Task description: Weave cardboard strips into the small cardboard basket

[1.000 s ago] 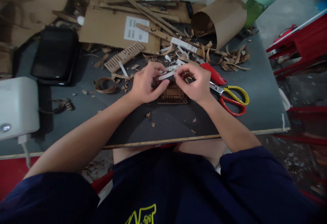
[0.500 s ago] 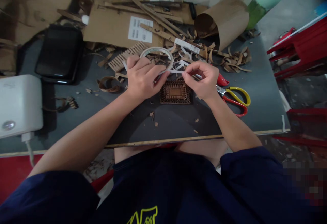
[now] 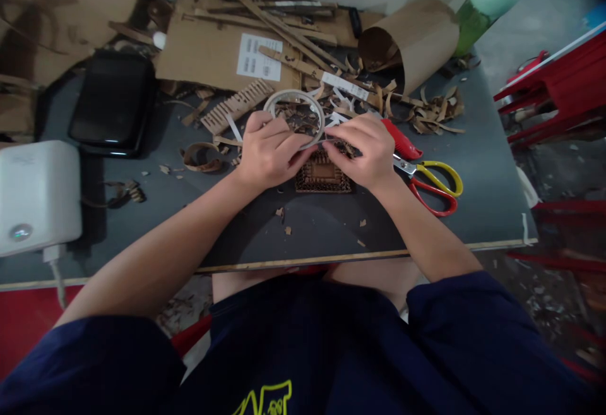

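Note:
My left hand [image 3: 269, 153] is closed round the lower left edge of a thin roll of whitish tape [image 3: 290, 93], thumb and fingers pinching it. My right hand [image 3: 365, 148] is closed just right of the roll, its fingertips pinched on the tape's loose end, of which only a short bit shows. Below the fingertips lies a small brown woven tray [image 3: 324, 176], partly covered by both hands. Beside my right wrist are scissors [image 3: 430, 181] with one yellow and one red handle, and a red-handled tool [image 3: 401, 139].
Behind the hands lie a ridged cardboard piece [image 3: 237, 107], paper strips and a labelled cardboard sheet [image 3: 203, 48]. A cardboard tube [image 3: 428, 39] and a green bottle [image 3: 492, 1] stand at the back right. At left are a black box [image 3: 113, 99] and a white device [image 3: 38, 197].
My right hand has moved left, close to the roll, and the stretch of tape between my hands has become shorter. The roll and my left hand have shifted slightly right.

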`<state>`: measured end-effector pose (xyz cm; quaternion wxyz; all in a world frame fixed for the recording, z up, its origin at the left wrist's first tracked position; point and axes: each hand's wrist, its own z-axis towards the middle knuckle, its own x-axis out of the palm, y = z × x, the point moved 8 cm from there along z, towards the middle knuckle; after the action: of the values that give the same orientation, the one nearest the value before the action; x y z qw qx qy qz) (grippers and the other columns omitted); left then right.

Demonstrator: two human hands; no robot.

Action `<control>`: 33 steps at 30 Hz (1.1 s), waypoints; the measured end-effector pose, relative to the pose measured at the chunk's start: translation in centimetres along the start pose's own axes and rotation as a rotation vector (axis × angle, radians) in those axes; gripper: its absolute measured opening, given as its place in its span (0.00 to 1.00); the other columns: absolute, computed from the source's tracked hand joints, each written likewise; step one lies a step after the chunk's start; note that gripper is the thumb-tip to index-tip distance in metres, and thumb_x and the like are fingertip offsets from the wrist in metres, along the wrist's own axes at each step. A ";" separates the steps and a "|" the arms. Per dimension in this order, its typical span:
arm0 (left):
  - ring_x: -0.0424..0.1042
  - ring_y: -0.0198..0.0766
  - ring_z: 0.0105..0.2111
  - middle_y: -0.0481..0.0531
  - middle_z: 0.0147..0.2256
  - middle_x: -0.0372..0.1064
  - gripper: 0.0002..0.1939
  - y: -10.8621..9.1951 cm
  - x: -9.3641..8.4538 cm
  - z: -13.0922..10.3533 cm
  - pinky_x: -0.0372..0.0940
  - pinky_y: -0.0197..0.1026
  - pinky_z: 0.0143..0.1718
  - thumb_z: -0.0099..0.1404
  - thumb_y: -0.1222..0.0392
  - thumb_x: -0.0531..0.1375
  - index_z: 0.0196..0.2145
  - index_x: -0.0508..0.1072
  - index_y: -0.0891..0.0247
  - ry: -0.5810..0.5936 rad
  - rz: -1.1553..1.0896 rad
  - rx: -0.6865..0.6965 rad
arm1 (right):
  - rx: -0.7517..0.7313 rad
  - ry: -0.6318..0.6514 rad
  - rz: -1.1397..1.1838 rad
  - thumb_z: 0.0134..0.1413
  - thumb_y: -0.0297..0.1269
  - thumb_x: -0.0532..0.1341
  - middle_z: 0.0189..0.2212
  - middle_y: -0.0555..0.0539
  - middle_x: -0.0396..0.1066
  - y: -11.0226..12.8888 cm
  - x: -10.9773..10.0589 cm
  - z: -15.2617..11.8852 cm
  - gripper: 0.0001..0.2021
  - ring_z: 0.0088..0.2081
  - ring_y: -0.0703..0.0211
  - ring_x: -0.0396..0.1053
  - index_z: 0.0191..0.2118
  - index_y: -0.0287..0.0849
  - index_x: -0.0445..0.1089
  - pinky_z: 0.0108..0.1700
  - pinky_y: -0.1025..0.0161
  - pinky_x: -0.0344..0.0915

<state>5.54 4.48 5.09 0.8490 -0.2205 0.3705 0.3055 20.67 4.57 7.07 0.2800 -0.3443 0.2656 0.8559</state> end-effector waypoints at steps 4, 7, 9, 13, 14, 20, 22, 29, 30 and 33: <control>0.73 0.45 0.34 0.51 0.26 0.72 0.10 0.3 0.1 -0.4 0.64 0.57 0.44 0.71 0.51 0.57 0.38 0.75 0.56 -0.038 0.036 -0.025 | -0.025 -0.045 -0.019 0.65 0.48 0.60 0.34 0.48 0.78 0.1 0.0 -0.2 0.12 0.40 0.51 0.75 0.45 0.51 0.79 0.47 0.49 0.71; 0.73 0.47 0.36 0.52 0.28 0.74 0.11 0.6 0.4 -0.7 0.63 0.59 0.47 0.71 0.51 0.57 0.40 0.75 0.57 -0.044 -0.011 -0.053 | -0.007 -0.029 -0.005 0.66 0.48 0.59 0.33 0.48 0.77 0.3 0.2 -0.2 0.13 0.40 0.52 0.74 0.46 0.51 0.78 0.47 0.49 0.70; 0.74 0.48 0.37 0.54 0.29 0.75 0.11 0.8 0.8 -0.8 0.62 0.59 0.47 0.71 0.51 0.56 0.41 0.76 0.57 -0.031 -0.045 -0.065 | 0.019 -0.019 0.018 0.67 0.47 0.57 0.33 0.47 0.76 0.4 0.2 -0.2 0.13 0.40 0.52 0.74 0.43 0.49 0.78 0.48 0.49 0.69; 0.74 0.47 0.35 0.53 0.28 0.74 0.10 0.6 1.2 -1.0 0.62 0.58 0.46 0.71 0.53 0.57 0.42 0.77 0.55 -0.021 -0.037 -0.052 | 0.067 -0.011 0.094 0.68 0.46 0.56 0.30 0.48 0.73 0.8 0.1 0.1 0.14 0.39 0.53 0.72 0.36 0.47 0.75 0.48 0.50 0.68; 0.74 0.47 0.35 0.52 0.28 0.74 0.10 0.6 1.2 -1.1 0.62 0.58 0.46 0.70 0.53 0.57 0.42 0.77 0.55 -0.026 -0.033 -0.056 | 0.075 -0.005 0.125 0.68 0.45 0.56 0.29 0.48 0.73 0.9 0.1 0.1 0.14 0.38 0.53 0.72 0.35 0.46 0.74 0.47 0.51 0.68; 0.74 0.44 0.31 0.50 0.26 0.73 0.12 0.4 0.6 -1.4 0.63 0.60 0.44 0.71 0.51 0.56 0.44 0.78 0.53 -0.037 -0.047 -0.078 | 0.134 0.028 0.372 0.66 0.48 0.59 0.29 0.48 0.72 0.8 0.2 0.7 0.14 0.34 0.57 0.69 0.32 0.44 0.70 0.41 0.56 0.67; 0.74 0.43 0.31 0.50 0.27 0.74 0.13 0.4 0.2 -1.4 0.64 0.60 0.43 0.72 0.50 0.56 0.48 0.77 0.52 -0.026 -0.026 -0.070 | 0.191 0.041 0.450 0.65 0.50 0.60 0.29 0.49 0.73 0.5 0.5 0.8 0.15 0.34 0.58 0.69 0.33 0.44 0.71 0.41 0.56 0.68; 0.74 0.41 0.33 0.48 0.29 0.76 0.16 0.0 -0.5 -1.4 0.67 0.60 0.44 0.73 0.48 0.55 0.53 0.73 0.52 0.035 0.017 -0.042 | 0.314 -0.014 0.540 0.64 0.54 0.60 0.32 0.50 0.75 -0.7 1.3 0.5 0.18 0.35 0.60 0.72 0.35 0.44 0.74 0.42 0.57 0.71; 0.75 0.41 0.33 0.48 0.29 0.76 0.16 0.0 -0.5 -1.4 0.66 0.61 0.45 0.73 0.47 0.54 0.53 0.73 0.52 0.058 -0.018 -0.059 | 0.335 -0.048 0.520 0.64 0.55 0.58 0.32 0.49 0.75 -1.6 1.3 0.4 0.19 0.35 0.59 0.72 0.36 0.45 0.74 0.43 0.56 0.72; 0.75 0.45 0.34 0.49 0.27 0.74 0.16 0.2 -0.6 -1.2 0.64 0.65 0.47 0.73 0.44 0.54 0.47 0.76 0.51 0.102 -0.094 -0.131 | 0.430 -0.204 0.417 0.66 0.60 0.53 0.32 0.48 0.74 -5.3 0.5 -0.3 0.23 0.36 0.57 0.72 0.37 0.46 0.74 0.43 0.54 0.73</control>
<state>4.48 3.75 4.78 0.8262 -0.3078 0.3818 0.2773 23.95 8.25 5.15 0.1902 -0.1276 0.4759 0.8492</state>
